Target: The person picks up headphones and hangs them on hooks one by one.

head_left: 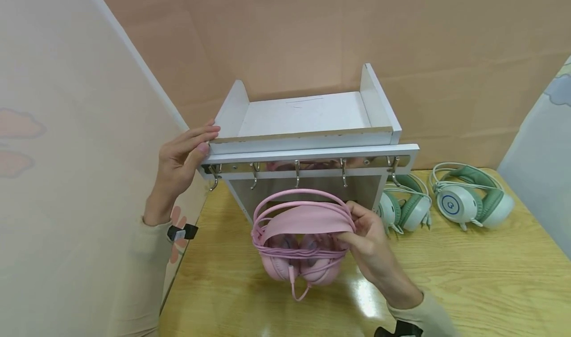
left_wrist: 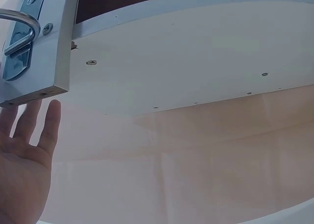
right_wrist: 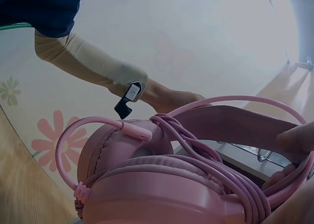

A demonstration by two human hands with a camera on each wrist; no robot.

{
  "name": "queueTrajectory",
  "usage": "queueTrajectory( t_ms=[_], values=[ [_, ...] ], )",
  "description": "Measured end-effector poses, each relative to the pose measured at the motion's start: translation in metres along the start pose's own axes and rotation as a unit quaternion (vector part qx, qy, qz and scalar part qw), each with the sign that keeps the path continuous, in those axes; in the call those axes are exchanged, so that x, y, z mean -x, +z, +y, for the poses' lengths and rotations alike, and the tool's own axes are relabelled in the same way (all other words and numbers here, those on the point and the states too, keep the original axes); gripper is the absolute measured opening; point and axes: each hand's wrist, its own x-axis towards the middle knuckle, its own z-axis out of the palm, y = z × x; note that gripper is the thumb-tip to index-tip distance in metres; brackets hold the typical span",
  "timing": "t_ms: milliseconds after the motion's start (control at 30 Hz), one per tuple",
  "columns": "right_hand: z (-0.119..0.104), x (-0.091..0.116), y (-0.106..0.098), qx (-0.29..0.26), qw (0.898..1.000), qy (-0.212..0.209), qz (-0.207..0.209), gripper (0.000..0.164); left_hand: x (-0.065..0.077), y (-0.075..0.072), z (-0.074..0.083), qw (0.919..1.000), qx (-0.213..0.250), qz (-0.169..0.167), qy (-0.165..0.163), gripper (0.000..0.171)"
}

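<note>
In the head view my right hand pinches the right side of the headband of pink headphones, thumb in front and fingers behind. The headphones hang in front of a white shelf rack, just below its row of metal hooks. Their pink cable is bundled around the earcups, as the right wrist view of the headphones also shows. My left hand rests against the rack's left end, fingers straight. The left wrist view has these fingers at the lower end of the hook rail.
Two pairs of green and white headphones, one nearer and one farther right, lie on the wooden table right of the rack. A pale wall panel stands close on the left, and a brown paper backdrop behind.
</note>
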Motion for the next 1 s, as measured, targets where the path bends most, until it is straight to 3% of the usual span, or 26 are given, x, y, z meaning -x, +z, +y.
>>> queueTrajectory(
  t_ms=[467, 700, 1000],
  values=[
    [0.007, -0.004, 0.019, 0.032, 0.999, -0.010, 0.025, 0.030, -0.001, -0.001, -0.002, 0.9999, 0.006, 0.001, 0.009, 0.024],
    [0.015, -0.003, 0.029, 0.039, 0.999, 0.008, 0.038, 0.028, 0.005, -0.001, 0.001, 1.0000, 0.007, -0.002, 0.004, 0.026],
    [0.023, -0.012, 0.035, 0.077, 0.995, 0.030, 0.052, 0.025, 0.002, 0.000, -0.001, 0.9998, 0.016, 0.001, 0.007, 0.024]
  ],
)
